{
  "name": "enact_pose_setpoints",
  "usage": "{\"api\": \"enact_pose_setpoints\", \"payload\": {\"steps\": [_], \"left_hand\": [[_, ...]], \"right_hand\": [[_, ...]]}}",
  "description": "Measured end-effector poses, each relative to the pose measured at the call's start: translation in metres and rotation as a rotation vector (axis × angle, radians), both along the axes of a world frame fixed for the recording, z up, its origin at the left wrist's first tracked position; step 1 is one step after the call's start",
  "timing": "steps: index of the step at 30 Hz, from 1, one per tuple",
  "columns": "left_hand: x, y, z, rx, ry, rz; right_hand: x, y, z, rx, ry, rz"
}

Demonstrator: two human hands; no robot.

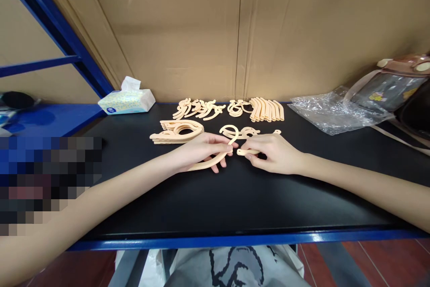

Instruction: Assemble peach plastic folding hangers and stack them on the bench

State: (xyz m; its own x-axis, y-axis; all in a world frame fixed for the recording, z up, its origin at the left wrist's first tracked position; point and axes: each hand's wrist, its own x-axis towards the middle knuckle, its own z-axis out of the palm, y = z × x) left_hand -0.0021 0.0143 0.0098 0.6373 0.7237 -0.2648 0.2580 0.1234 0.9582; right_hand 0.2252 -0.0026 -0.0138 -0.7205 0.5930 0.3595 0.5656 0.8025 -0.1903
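Beige plastic parts of folding clothes hangers lie on the black table. My left hand (210, 147) is closed around a partly joined hanger (210, 162), a curved arm with a round hook rising from its end. A short gap to the right, my right hand (270, 152) pinches another hanger arm (241, 152), whose holed end points toward the left hand. Most of that arm is hidden by my fingers. Just behind the hands lie loose hanger pieces (249, 131). A stack of folded hangers (178, 131) sits beyond my left wrist.
At the back are a pile of small curved pieces (198, 109), several hooks (237, 108) and a row of hanger arms (268, 110). A tissue pack (127, 100) stands back left. Crumpled clear plastic (331, 110) and a bottle (391, 87) with a strap are at right.
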Motion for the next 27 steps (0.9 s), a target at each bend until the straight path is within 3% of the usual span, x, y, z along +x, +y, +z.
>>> {"api": "enact_pose_setpoints", "payload": {"steps": [11,27], "left_hand": [[-0.0033,0.0018,0.0037,-0.041,-0.010,-0.039],[-0.0039,0.0012,0.0023,-0.027,0.005,-0.038]], "right_hand": [[0.0029,0.0013,0.0009,-0.049,-0.010,0.091],[0.0025,0.0017,-0.0003,0.049,-0.039,0.007]]}}
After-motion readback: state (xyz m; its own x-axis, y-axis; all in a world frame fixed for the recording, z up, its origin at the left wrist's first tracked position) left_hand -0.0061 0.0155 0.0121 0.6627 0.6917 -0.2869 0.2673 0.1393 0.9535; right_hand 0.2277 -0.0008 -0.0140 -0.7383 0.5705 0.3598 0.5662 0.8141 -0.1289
